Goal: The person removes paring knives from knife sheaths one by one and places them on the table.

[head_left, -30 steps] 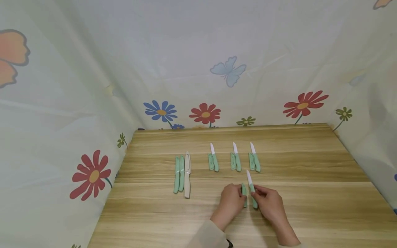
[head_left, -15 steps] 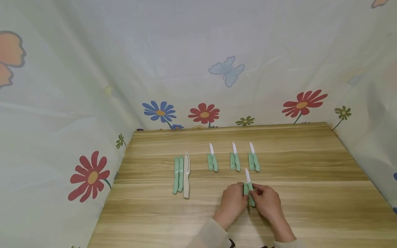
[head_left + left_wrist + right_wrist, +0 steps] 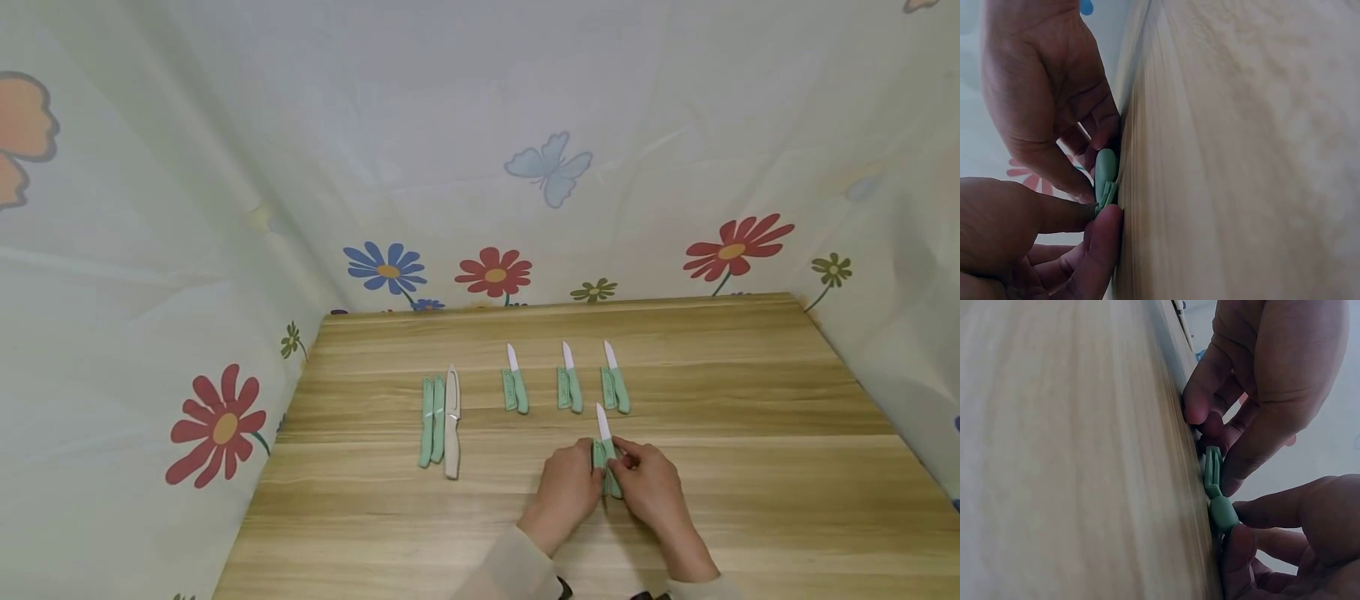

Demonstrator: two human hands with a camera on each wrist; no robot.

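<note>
A small paring knife with a white blade (image 3: pixel 603 422) and a green handle (image 3: pixel 1223 514) lies at the front of the table, its tip pointing away from me. Along its left side lies a green blade sheath (image 3: pixel 598 456), right up against the handle. My left hand (image 3: pixel 566 483) pinches the sheath between thumb and fingers. With thumb and fingertips, my right hand (image 3: pixel 652 483) pinches the knife handle from the right. Both wrist views show sheath and handle side by side, close over the tabletop, partly hidden by fingers.
Behind the hands, three green paring knives (image 3: pixel 520 392) (image 3: pixel 573 390) (image 3: pixel 619 390) stand in a row, each with its sheath at its left. Further left lie two green sheathed knives (image 3: pixel 427 425) (image 3: pixel 438 421) and a longer beige sheathed knife (image 3: pixel 452 433). A flowered curtain borders the wooden table (image 3: pixel 360 533).
The gap between sheath and knife has closed: my left hand brought the sheath right against the handle. Over the last half second both hands have barely moved.
</note>
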